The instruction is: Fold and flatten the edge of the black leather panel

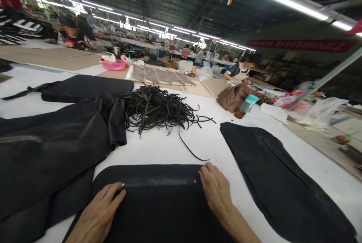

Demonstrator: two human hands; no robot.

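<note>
Now left hand and right hand lie flat on a black panel.
Open, empty, they bracket a pale strip running left-right near its far edge.

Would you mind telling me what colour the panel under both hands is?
The panel is black, with a greyish strip along its top; head view.

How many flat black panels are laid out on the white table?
3. Near panel under the left hand and right hand; right panel; far-left panel beside the strap pile. The heaped black material may hide more.
</note>
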